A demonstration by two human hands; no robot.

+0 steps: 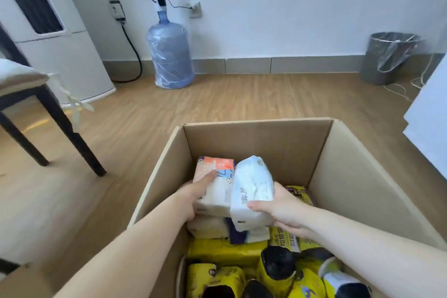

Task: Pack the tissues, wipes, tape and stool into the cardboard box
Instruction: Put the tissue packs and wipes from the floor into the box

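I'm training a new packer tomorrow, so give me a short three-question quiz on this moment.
1. True or false: the right hand holds the plain white soft tissue pack over the open brown cardboard box.
2. What does the left hand grip? A) grey lined waste bin B) white tissue pack with orange printed end C) blue water jug
3. What colour are most of the wrapped packs at the near end of the box?

Key: 1 true; 2 B; 3 yellow.
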